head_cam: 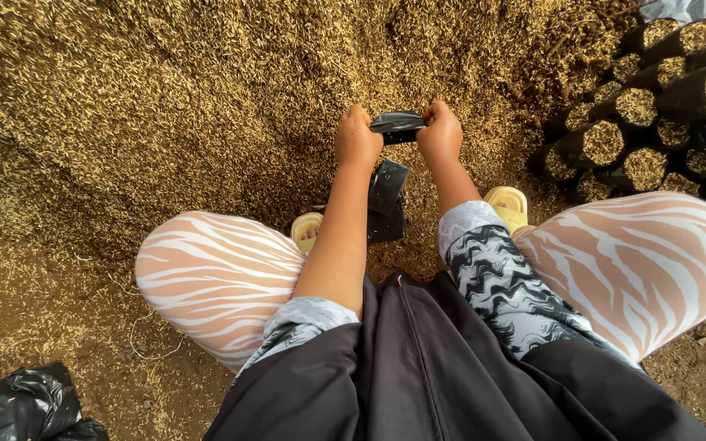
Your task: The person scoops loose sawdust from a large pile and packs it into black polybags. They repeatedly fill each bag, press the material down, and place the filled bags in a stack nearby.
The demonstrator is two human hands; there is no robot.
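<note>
I am crouching over a big heap of dry husks (206, 90) that covers the ground in front of me. My left hand (357, 139) and my right hand (440, 132) are both closed tight on the top edge of a small black plastic bag (396, 124). Each hand pinches one side of the bag's mouth, and the bag sits between them, right at the bottom edge of the heap. I cannot tell how wide the mouth is open, because my knuckles hide most of it. I think this bag is only at its start, because it looks flat and thin and I see no husks in it. More black bags (387, 200) lie on the ground just under my arms, between my yellow sandals (507, 204), and they look floppy and empty too. So there looks to be a lot left to fill. Some work does look done: at the far right edge of the heap there is a stack of filled black bags (647, 122), lying on their sides and packed close together, with husks showing at their open ends. A crumpled black plastic sheet (22, 404) lies at the near left corner of the ground, well apart from my hands.
</note>
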